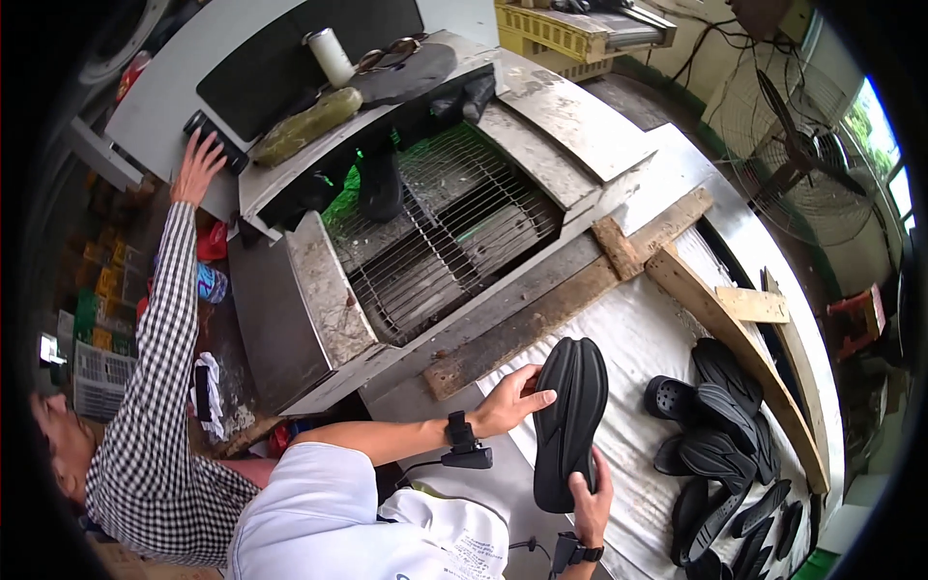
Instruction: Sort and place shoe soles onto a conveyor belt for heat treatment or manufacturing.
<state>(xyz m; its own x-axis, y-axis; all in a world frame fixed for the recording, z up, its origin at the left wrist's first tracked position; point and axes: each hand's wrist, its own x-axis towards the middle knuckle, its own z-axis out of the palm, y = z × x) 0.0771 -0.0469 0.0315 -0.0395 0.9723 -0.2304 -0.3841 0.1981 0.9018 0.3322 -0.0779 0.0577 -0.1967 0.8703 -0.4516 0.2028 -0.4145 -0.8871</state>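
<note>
Both of my hands hold a black shoe sole (570, 416) upright above the white cloth surface, its ridged and grooved face turned up. My left hand (514, 400) grips its left edge near the upper end, thumb laid across the face. Around the lower right edge closes my right hand (592, 495). Black clogs and slippers (717, 454) lie in a loose heap to the right of it. Another dark shoe (380, 186) rests on the wire mesh conveyor (454, 232) at the green-lit machine mouth.
A co-worker in a checkered sleeve (169, 300) reaches to a black object (217, 142) at the machine's left. Wooden boards (739, 358) border the cloth surface (619, 338). A large fan (797, 155) stands at the right. A white spool (330, 56) sits on the machine.
</note>
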